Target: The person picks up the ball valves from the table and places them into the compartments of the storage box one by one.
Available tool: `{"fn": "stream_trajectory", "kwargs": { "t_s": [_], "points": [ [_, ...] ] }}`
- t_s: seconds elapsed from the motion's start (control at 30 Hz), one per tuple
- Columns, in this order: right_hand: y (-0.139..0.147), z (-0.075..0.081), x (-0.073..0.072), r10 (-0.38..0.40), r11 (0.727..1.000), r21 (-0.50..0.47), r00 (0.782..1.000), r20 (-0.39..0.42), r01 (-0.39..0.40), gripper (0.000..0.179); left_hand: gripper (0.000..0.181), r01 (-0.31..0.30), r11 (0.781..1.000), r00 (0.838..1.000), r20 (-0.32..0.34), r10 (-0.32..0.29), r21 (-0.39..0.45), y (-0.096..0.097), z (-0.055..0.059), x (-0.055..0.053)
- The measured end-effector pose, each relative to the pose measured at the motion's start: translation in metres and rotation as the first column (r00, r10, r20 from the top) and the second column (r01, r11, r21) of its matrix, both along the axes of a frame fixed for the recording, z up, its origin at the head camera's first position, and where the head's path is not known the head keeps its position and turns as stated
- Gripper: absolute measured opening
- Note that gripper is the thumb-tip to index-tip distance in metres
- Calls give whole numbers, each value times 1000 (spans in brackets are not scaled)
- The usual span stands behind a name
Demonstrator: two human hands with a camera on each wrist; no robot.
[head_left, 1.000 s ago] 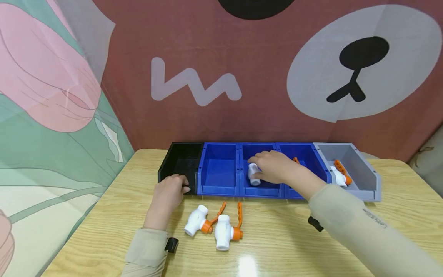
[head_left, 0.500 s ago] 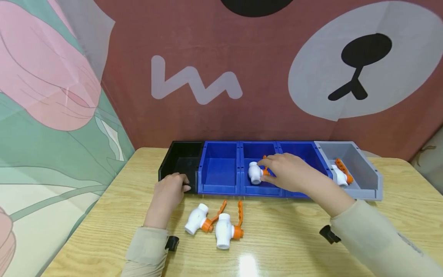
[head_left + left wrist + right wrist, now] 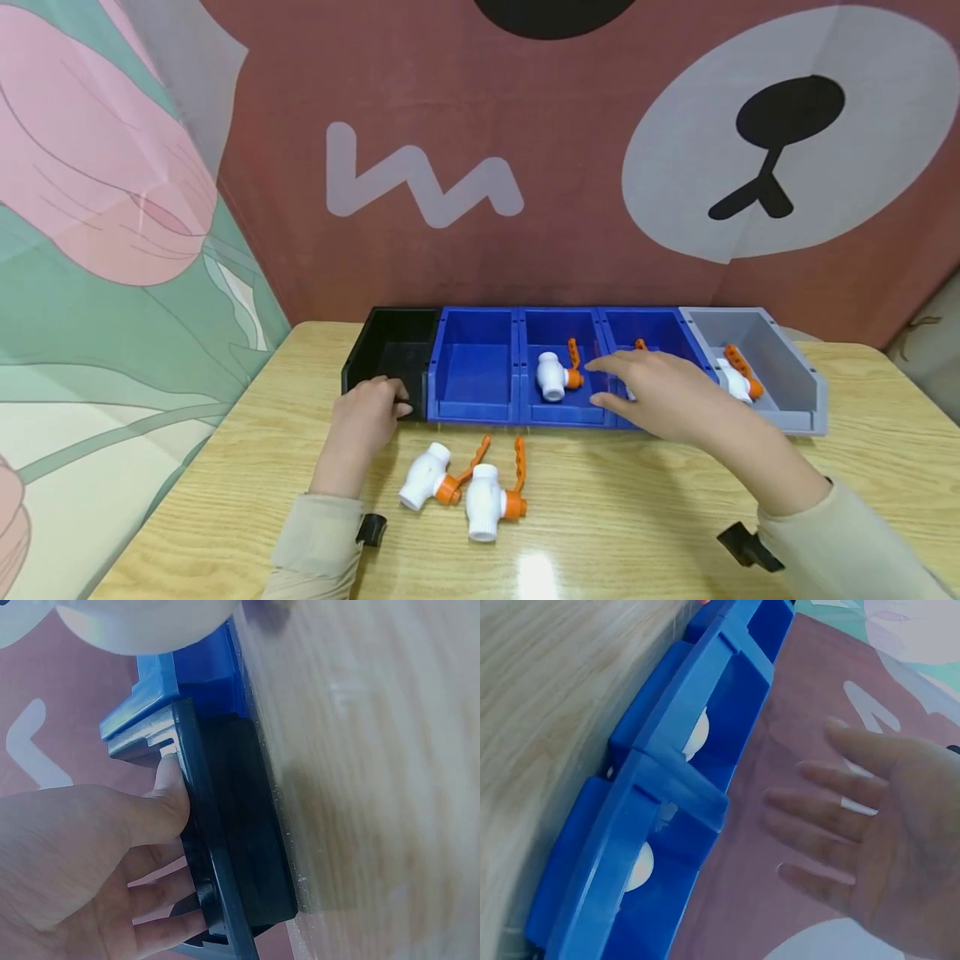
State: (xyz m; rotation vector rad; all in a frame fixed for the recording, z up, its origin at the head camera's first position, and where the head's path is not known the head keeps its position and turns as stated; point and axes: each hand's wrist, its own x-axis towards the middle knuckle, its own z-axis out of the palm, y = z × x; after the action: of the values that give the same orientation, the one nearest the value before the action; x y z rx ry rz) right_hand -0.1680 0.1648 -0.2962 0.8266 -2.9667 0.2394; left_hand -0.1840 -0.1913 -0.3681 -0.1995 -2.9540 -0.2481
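My left hand (image 3: pixel 367 415) grips the front wall of the black bin (image 3: pixel 217 847); in the left wrist view the thumb presses the rim from one side and the other fingers reach over it. My right hand (image 3: pixel 660 392) hovers above the blue bins with spread fingers and nothing in them. Just left of its fingertips, a white ball valve (image 3: pixel 552 377) with an orange lever lies in the middle blue bin (image 3: pixel 525 412). Another valve in the right blue bin (image 3: pixel 675 325) is mostly hidden behind the right hand. Its rounded white body (image 3: pixel 640 868) shows in the right wrist view.
Two more white ball valves (image 3: pixel 426 477) (image 3: pixel 484 504) with orange levers lie on the wooden table (image 3: pixel 600 533) in front of the bins. A grey bin (image 3: pixel 787 387) at the right end holds another valve (image 3: pixel 738 379). A printed cloth (image 3: pixel 420 267) hangs behind.
My right hand has let go of the ball valve in the middle blue bin and drawn back to the right, its fingers opening. The left hand has stayed on the black bin.
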Motion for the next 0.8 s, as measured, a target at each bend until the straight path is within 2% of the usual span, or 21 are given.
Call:
{"fn": "stream_trajectory", "kwargs": {
  "t_s": [0.33, 0.8],
  "points": [
    [24, -2, 9, -52, 994, -98, 998, -45, 48, 41, 11, -1, 1000, 1000, 3, 1, 6, 0, 0, 0],
    [53, 2, 10, -148, 969, -204, 988, -32, 139, 37, 11, 3, 1000, 1000, -16, -3, 3, -1, -1, -1]
  ]
}}
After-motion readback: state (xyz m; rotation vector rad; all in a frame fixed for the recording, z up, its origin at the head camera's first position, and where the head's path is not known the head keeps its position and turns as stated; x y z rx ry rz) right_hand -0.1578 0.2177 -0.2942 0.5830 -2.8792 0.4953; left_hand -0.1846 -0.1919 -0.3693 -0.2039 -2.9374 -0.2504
